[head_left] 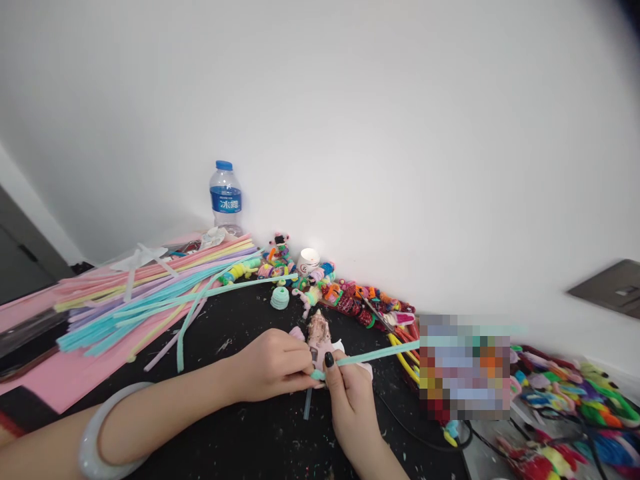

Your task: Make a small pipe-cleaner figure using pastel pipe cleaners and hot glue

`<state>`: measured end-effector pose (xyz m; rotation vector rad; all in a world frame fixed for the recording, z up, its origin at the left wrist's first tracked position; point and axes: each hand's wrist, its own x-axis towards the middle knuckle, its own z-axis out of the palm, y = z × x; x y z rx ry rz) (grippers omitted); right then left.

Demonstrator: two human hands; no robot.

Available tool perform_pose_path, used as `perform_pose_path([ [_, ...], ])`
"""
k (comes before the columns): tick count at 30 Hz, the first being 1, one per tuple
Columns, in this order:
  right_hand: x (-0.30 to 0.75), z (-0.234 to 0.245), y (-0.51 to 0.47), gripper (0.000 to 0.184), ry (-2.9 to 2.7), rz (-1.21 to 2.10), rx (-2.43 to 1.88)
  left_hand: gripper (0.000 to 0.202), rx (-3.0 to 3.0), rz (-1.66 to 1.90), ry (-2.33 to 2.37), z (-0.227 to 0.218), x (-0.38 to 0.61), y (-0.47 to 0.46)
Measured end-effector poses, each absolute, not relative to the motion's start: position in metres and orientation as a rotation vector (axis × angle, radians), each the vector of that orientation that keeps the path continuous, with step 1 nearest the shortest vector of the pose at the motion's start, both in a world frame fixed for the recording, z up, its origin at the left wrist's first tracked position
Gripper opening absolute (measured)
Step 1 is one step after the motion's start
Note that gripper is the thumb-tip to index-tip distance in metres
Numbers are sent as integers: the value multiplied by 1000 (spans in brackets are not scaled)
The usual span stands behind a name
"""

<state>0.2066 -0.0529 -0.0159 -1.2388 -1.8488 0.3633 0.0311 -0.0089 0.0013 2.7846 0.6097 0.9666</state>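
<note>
My left hand (273, 367) and my right hand (353, 393) meet at the middle of a black table (240, 427). Both pinch the near end of a light green pipe cleaner (373, 355) that runs off to the right. Just behind the fingers stands a pink glue gun (320, 337) with a crusted tip. A pale bangle (97, 433) sits on my left wrist. My right thumbnail is painted black.
A bundle of pastel pipe cleaners (150, 287) lies on pink sheets at the left. A water bottle (226, 198) stands by the white wall. Several small pipe-cleaner figures (320, 283) line the back edge, and colourful ones pile up at the right (575, 400). A black cable (420, 433) crosses the table.
</note>
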Motion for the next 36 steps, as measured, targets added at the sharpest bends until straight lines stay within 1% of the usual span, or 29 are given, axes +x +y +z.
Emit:
perform_pose_path([
  [5, 207, -15, -53, 32, -1847, 412, -1235, 28, 2773, 962, 577, 2, 32, -9],
  [9, 207, -13, -52, 32, -1891, 522, -1246, 28, 2759, 945, 547, 1, 32, -9],
  [16, 206, -14, -53, 31, -1899, 595, -1251, 31, 2760, 963, 522, 1, 33, -9],
  [23, 206, -14, -54, 29, -1905, 549, -1225, 31, 2760, 982, 511, 1, 33, -10],
  [31, 207, -14, -52, 30, -1930, 542, -1241, 23, 2699, 982, 555, 0, 33, -7],
  [36, 207, -13, -51, 30, -1967, 528, -1228, 22, 2745, 992, 528, 2, 34, -7],
])
